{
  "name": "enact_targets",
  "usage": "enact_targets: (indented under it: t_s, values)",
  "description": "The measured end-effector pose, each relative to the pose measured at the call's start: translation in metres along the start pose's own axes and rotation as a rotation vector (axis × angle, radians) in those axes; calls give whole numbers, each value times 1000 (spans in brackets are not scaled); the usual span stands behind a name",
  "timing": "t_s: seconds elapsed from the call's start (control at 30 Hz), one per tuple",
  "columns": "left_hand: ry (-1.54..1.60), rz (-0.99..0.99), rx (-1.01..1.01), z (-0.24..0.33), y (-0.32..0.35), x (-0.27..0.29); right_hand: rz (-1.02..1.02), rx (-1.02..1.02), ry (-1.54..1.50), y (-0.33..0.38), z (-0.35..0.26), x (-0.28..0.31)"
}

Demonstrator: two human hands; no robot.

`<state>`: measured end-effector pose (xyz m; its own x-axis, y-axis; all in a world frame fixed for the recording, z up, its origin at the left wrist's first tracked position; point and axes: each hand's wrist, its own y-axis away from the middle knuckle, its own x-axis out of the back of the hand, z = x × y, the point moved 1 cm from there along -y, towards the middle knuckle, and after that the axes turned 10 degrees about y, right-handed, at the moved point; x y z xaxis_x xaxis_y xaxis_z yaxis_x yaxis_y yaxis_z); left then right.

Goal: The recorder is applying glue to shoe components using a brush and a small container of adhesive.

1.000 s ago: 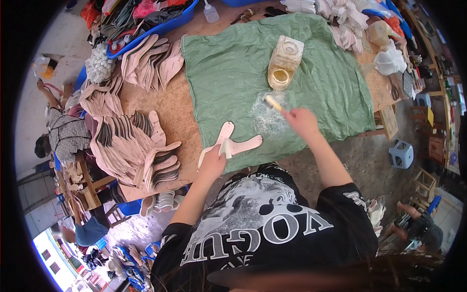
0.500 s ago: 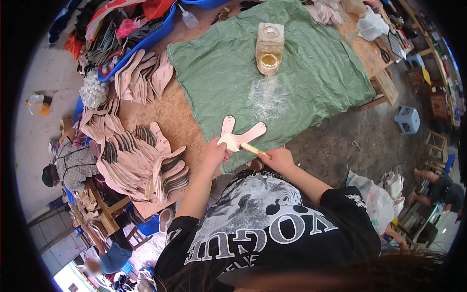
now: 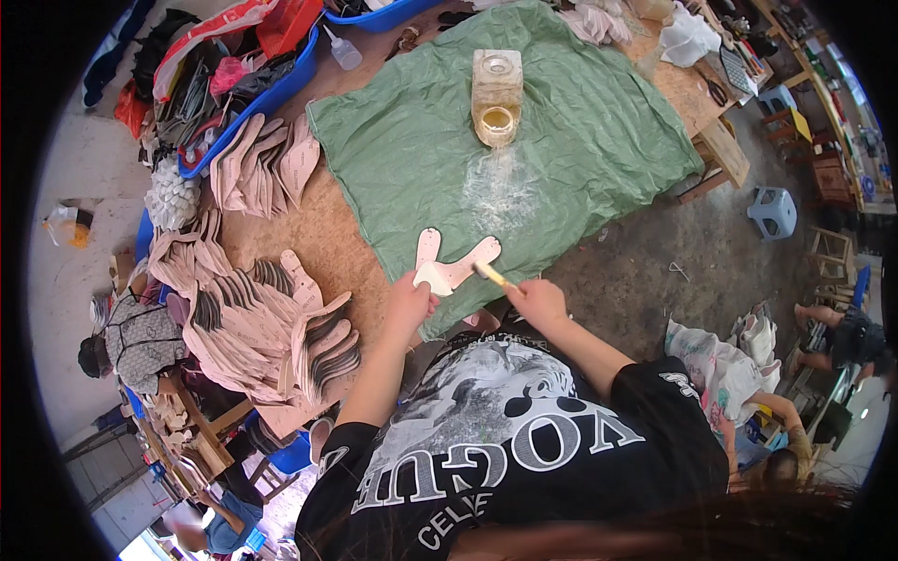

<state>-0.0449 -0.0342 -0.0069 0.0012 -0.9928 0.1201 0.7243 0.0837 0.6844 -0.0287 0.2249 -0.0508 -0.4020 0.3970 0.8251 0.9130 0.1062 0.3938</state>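
Note:
My left hand [image 3: 409, 304] pinches a pale pink V-shaped shoe-upper piece [image 3: 460, 271] by its near left side, where a cream-white patch [image 3: 430, 277] covers part of it. The piece's two rounded arms point away from me over the green sheet [image 3: 599, 159]. In my right hand [image 3: 540, 303] is a brush with a yellowish handle [image 3: 496, 277]. Its bristles are at the inner edge of the piece's right arm; whether they touch cannot be made out. Farther off on the sheet stands a smeared plastic glue container [image 3: 498, 82] with a round open mouth, and whitish residue lies before it.
Stacks of pink cut pieces [image 3: 248, 323] cover the table's left side. Behind them are a blue basin [image 3: 253, 110] of scraps and a squeeze bottle [image 3: 344, 50]. A blue stool [image 3: 773, 213] stands on the floor at right. Other people work at both sides.
The brush has shifted from the piece's near middle toward its right arm. My left hand still holds the piece. The whole view has shifted slightly.

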Motion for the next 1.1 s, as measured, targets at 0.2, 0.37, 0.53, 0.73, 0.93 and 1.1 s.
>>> enact_targets:
  t_s: [0.2, 0.37, 0.53, 0.73, 0.93, 1.1]
  values:
    - [12, 7, 21, -1, -5, 2, 68, 11, 238, -40, 24, 18]
    - [-49, -17, 37, 6, -8, 3, 32, 170, 345, -63, 7, 23]
    - [-27, -5, 36, 10, -1, 3, -13, 327, 235, -50, -13, 29]
    - [-213, 30, -41, 18, 14, -14, -33, 408, 59, -37, -46, 5]
    - [-304, 58, -154, 0, 10, -12, -212, 198, -426, -28, -60, 5]
    - [-606, 110, -388, -22, 5, -9, -125, 191, -290, -28, -61, -1]
